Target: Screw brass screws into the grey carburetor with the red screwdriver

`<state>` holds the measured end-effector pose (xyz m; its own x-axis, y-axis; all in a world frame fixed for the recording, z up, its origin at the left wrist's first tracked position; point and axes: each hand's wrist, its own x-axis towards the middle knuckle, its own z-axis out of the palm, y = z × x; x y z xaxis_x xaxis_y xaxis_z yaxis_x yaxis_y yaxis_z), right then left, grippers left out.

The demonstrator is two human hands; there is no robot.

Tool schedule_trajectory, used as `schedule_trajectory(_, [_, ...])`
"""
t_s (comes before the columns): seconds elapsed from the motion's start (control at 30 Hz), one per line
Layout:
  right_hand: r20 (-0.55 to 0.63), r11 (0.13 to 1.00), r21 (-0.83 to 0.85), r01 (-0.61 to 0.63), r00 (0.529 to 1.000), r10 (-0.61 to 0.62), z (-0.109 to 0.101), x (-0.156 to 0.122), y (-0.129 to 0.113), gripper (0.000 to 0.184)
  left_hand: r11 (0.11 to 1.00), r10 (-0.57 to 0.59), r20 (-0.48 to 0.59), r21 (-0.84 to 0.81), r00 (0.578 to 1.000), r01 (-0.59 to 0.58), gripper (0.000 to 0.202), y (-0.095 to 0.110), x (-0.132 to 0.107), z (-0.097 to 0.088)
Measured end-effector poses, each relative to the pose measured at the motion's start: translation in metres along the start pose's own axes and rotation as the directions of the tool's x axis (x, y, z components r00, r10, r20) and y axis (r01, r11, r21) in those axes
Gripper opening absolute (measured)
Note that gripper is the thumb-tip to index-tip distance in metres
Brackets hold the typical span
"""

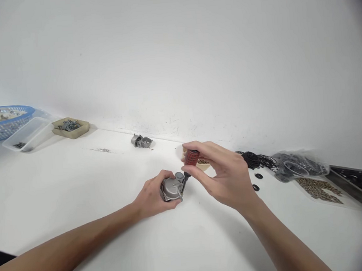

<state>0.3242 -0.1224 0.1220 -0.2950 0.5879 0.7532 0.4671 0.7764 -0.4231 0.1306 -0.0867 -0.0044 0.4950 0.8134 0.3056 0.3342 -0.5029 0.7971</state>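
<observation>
Two bare forearms reach in from the near edge of a white table (78, 189) and meet near its middle. The left hand (150, 196), fingers curled, grips a small grey metal housing (172, 188) resting on the table. The right hand (225, 178) arches above it, thumb and fingertips pinching the red handle of a short screwdriver (191, 159), whose dark tip slants down onto the housing's top. Along the far edge, against a plain white wall (174, 48), sit a blue basket (1, 122), a clear tray (27, 135), a tan tray of grey parts (70, 128) and a loose metal part (141, 141). Towards the right edge lie black rubber rings (258, 160), a bag of rings (299, 168) and a dark tray (360, 186).
</observation>
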Motion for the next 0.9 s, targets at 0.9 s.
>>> schedule_trajectory(0.9, [-0.274,0.997,0.070,0.012,0.962,0.008,-0.011,0.005,0.003,0.043,0.982,0.025,0.066,0.183,0.998,-0.037,0.090,-0.002,0.002,-0.013])
